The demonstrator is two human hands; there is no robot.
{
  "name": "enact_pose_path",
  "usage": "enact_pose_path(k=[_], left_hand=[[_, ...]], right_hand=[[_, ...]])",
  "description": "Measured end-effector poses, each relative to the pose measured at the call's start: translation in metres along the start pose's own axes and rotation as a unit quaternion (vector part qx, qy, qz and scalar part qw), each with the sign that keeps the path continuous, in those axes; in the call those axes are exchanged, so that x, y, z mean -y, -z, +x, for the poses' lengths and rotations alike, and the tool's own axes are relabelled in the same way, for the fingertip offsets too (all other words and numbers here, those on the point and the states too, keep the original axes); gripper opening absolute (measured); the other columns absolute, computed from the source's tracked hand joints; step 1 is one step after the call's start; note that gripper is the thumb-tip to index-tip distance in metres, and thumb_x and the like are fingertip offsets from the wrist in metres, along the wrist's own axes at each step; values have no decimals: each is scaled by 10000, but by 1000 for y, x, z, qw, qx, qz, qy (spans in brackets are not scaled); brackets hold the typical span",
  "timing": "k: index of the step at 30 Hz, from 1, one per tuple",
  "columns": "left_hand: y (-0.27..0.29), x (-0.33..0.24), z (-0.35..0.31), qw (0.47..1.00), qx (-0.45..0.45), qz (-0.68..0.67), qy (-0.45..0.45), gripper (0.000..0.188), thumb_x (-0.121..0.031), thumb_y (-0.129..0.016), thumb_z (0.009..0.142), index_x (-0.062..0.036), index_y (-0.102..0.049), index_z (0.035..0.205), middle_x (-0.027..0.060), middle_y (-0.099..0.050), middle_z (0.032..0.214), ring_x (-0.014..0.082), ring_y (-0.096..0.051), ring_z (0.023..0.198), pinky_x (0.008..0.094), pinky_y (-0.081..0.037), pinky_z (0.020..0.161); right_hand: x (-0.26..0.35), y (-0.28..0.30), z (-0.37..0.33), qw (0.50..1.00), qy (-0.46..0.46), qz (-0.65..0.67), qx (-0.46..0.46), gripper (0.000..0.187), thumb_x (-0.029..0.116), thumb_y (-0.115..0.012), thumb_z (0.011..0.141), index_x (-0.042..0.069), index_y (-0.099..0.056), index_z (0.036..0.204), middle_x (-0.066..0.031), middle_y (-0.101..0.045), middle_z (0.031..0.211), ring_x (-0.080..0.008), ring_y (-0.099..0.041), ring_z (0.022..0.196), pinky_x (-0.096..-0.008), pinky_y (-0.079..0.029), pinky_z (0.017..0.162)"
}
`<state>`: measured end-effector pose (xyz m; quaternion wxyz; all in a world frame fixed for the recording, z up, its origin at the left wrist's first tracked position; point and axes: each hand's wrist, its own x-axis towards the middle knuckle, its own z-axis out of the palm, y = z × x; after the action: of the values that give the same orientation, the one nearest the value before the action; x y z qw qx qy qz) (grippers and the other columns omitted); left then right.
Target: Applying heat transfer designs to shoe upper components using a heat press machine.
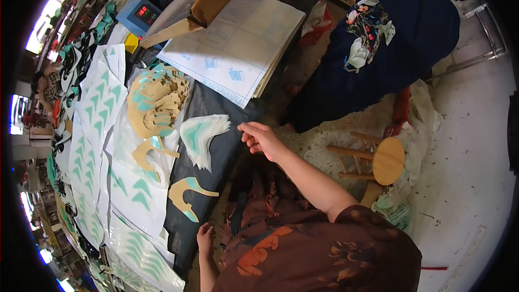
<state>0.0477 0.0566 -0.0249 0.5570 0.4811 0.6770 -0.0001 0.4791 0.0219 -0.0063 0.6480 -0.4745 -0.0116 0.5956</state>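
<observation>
Firstly, white sheets (127, 211) carrying rows of teal chevrons lie at the far left of the fanned stack of white-and-teal pieces (201, 135), which is taken as the reference point. A blue box with a lit display (132, 17) stands above and left of the stack. Nearer to it on the left, a curved tan piece (141, 156) with teal ends lies just below a heaped bunch of tan pieces (157, 100) on clear plastic. A second tan piece (179, 193) lies below the stack, directly on the dark bench (223, 154), as the stack does. Lower still, the left hand (205, 236) is at the bench edge with fingers curled; whether its grip is closed cannot be told. Above the stack lies a pile of large papers (232, 48). Just right of the stack, the right hand (258, 139) is half-curled, grip apart, nothing visible in it. A wooden stool (388, 161) stands well to the right.
</observation>
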Motion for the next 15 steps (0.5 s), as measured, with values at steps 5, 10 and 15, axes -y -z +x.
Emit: enact_pose_path(k=[5,10,15], left_hand=[[-2,-4,-8,1000,-10,-11,-1,257,-75,-534,802,-21,-515,1053,16,-551,822,96,-501,674,226,-397,584],[3,5,-10,999,-7,-27,15,266,-65,-536,796,-19,-516,1057,14,-552,823,95,-503,672,224,-396,572],[4,10,-8,999,-15,-30,17,268,-60,-537,793,-25,-519,1058,13,-560,831,95,-505,668,224,-397,571]], right_hand=[[14,-11,21,999,7,32,-12,317,399,-557,800,98,-570,899,36,-530,686,-24,-462,568,-171,-396,489],[14,-13,31,998,23,46,-24,244,372,-581,781,129,-571,801,44,-527,654,-25,-451,532,-184,-403,466],[13,-12,38,994,73,47,-72,181,266,-543,817,96,-587,859,33,-521,640,-25,-447,521,-188,-407,455]])
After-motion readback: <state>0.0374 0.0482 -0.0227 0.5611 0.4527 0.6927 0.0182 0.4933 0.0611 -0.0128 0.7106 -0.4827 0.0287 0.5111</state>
